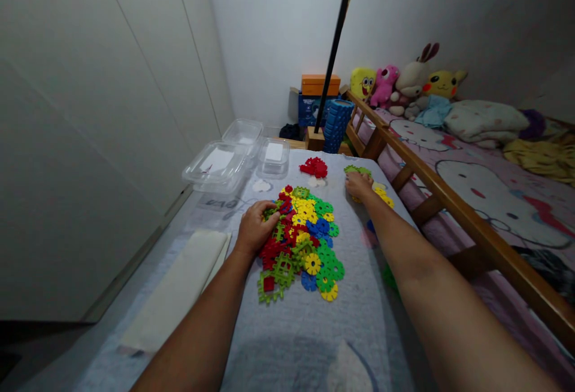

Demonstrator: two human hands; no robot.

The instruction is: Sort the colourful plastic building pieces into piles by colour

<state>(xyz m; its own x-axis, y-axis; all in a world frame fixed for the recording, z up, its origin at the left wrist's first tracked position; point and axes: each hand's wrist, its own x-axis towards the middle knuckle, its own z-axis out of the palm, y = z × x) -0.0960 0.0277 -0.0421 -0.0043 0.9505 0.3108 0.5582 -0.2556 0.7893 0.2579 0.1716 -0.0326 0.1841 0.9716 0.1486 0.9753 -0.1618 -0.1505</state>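
A mixed pile of plastic interlocking pieces [300, 233] lies mid-table: red, yellow, blue, green discs and light green square ones. At its left edge rests my left hand [257, 224], open, thumb and fingers apart over red and light green pieces. Farther off on the right, my right hand [359, 184] reaches to a small group of light green pieces [358, 170]. Its fingers are bent down and closed, and what they hold is hidden. Yellow pieces [384, 197] lie beside that hand, partly covered by it. A separate red heap [314, 167] sits at the far end.
Clear plastic boxes [215, 164] stand at the table's far left, and a folded pale cloth [179, 290] lies nearer. A wooden bed rail [431, 200] runs along the right side. Behind the table rise a black pole [335, 51] and a blue foam roller [338, 125].
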